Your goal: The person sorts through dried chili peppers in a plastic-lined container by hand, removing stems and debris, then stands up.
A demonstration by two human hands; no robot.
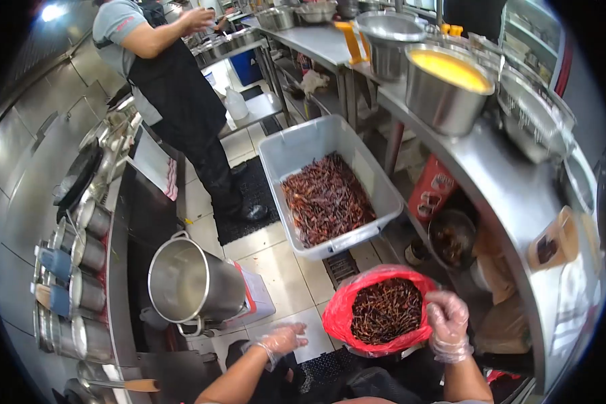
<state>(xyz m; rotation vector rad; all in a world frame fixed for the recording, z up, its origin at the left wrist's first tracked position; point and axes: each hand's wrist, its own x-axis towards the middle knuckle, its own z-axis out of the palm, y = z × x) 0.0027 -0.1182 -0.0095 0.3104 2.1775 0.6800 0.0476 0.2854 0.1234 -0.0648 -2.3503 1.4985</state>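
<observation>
My left hand (283,339), in a clear plastic glove, is held out over the floor with its fingers stretched and nothing in them. My gloved right hand (448,320) is closed at the right rim of a red plastic bag (340,316). The bag stands open in front of me, filled with dark dried chillies or their stems (387,310). Beyond it, a large translucent plastic bin (363,237) holds a heap of dried red chillies (326,198). A tall metal stockpot (212,289) with pale residue inside stands to the left of the bag.
A person in a black apron (175,87) stands past the bin on a black mat (249,195). To the right, a steel counter (471,161) carries a pot of yellow liquid (448,94). Metal containers (87,249) line the left side. A wooden handle (141,385) juts out at lower left.
</observation>
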